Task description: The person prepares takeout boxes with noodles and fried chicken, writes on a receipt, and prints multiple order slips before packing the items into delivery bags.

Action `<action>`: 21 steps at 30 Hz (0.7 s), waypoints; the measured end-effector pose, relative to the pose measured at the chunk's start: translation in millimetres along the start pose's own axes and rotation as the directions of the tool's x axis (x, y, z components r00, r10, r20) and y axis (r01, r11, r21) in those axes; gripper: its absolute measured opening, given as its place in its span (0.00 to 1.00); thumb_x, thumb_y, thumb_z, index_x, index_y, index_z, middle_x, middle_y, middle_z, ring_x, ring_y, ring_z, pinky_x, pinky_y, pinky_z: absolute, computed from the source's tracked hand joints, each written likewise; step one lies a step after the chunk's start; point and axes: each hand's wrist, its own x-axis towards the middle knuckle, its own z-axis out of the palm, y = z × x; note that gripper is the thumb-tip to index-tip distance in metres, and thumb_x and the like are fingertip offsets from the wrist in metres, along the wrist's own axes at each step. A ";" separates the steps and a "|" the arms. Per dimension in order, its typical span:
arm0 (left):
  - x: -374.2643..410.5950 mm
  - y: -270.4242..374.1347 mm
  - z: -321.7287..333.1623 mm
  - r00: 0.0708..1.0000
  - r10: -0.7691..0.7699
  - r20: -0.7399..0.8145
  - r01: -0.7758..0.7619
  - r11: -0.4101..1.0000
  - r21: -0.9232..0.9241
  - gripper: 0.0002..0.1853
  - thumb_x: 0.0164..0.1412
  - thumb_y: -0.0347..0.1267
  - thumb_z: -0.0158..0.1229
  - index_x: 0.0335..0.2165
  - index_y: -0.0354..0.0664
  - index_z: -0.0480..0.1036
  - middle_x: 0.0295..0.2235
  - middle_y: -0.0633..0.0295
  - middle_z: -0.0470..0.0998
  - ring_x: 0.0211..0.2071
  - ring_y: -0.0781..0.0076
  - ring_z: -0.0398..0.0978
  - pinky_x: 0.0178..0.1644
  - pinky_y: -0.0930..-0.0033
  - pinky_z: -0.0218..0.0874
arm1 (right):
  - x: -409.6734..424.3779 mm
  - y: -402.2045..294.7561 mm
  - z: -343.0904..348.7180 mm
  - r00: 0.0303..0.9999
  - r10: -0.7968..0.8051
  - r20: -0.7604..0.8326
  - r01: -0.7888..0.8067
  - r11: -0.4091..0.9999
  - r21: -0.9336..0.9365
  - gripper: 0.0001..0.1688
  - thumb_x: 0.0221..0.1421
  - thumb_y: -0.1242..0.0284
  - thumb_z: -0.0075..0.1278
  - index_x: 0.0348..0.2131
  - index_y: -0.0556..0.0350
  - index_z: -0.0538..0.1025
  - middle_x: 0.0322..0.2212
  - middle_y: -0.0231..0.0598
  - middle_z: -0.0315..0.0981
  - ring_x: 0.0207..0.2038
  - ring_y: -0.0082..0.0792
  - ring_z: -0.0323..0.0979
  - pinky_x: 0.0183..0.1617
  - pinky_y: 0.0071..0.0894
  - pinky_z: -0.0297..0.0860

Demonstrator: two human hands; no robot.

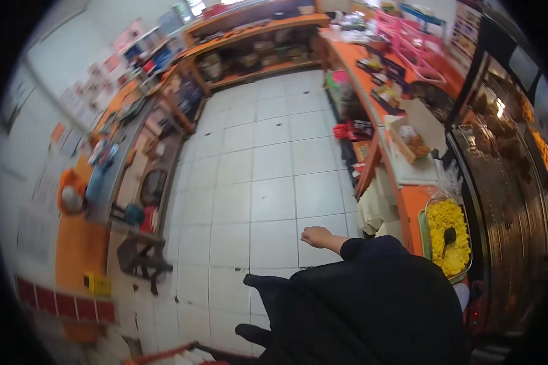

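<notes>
My right hand [317,237], in a black sleeve, hangs over the white tiled floor [274,200] with its fingers curled and nothing visible in them. It touches no object. My left hand is out of view. Black clothing [370,310] fills the lower part of the view, and two dark shoe tips point left. To the right of my hand, an orange counter [413,200] carries a metal tray [470,260] of yellow food [445,214]. A dark spoon [449,236] lies in the food. Farther along sits an opened cardboard box [406,148] with brown food inside.
A glass-fronted display case [497,191] borders the counter's right side. Pink plastic racks [404,41] stand at its far end. A dark stool [141,258] is at left, below a metal-topped counter [123,159]. Wooden shelves [265,73] line the back.
</notes>
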 end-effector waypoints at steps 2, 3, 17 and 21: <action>62.7 51.8 50.2 0.993 0.092 0.074 -0.091 0.996 -0.004 0.16 0.64 0.34 0.46 0.33 0.27 0.71 0.25 0.50 0.74 0.25 0.64 0.73 0.31 0.61 0.65 | 21.6 29.4 -30.4 0.995 0.057 -0.086 -0.054 0.998 0.030 0.15 0.58 0.60 0.46 0.30 0.51 0.74 0.31 0.39 0.71 0.36 0.47 0.72 0.38 0.46 0.68; 90.6 77.1 74.7 0.986 0.131 0.106 -0.132 0.991 -0.002 0.16 0.64 0.34 0.47 0.33 0.27 0.71 0.25 0.49 0.74 0.25 0.64 0.73 0.31 0.61 0.65 | 32.0 31.8 -51.4 0.986 0.087 -0.145 -0.081 0.995 0.052 0.13 0.57 0.61 0.47 0.30 0.51 0.74 0.31 0.38 0.71 0.35 0.46 0.72 0.38 0.45 0.68; 329.8 569.1 564.8 0.413 0.800 0.435 -0.743 0.573 -0.347 0.17 0.65 0.37 0.48 0.35 0.29 0.71 0.25 0.48 0.74 0.24 0.65 0.75 0.28 0.63 0.69 | -249.7 41.1 -601.7 -0.529 -0.807 -0.262 -0.829 0.558 -0.045 0.16 0.57 0.72 0.51 0.43 0.62 0.67 0.36 0.37 0.65 0.38 0.28 0.64 0.44 0.28 0.63; 270.1 753.4 732.9 0.046 0.904 0.426 -0.523 0.385 -0.760 0.16 0.65 0.33 0.48 0.29 0.27 0.69 0.23 0.52 0.73 0.22 0.69 0.73 0.22 0.69 0.69 | -367.6 -22.7 -636.5 -0.338 -0.822 -0.459 -0.827 0.026 0.562 0.40 0.52 0.51 0.53 0.53 0.60 0.62 0.44 0.49 0.69 0.49 0.46 0.66 0.55 0.47 0.58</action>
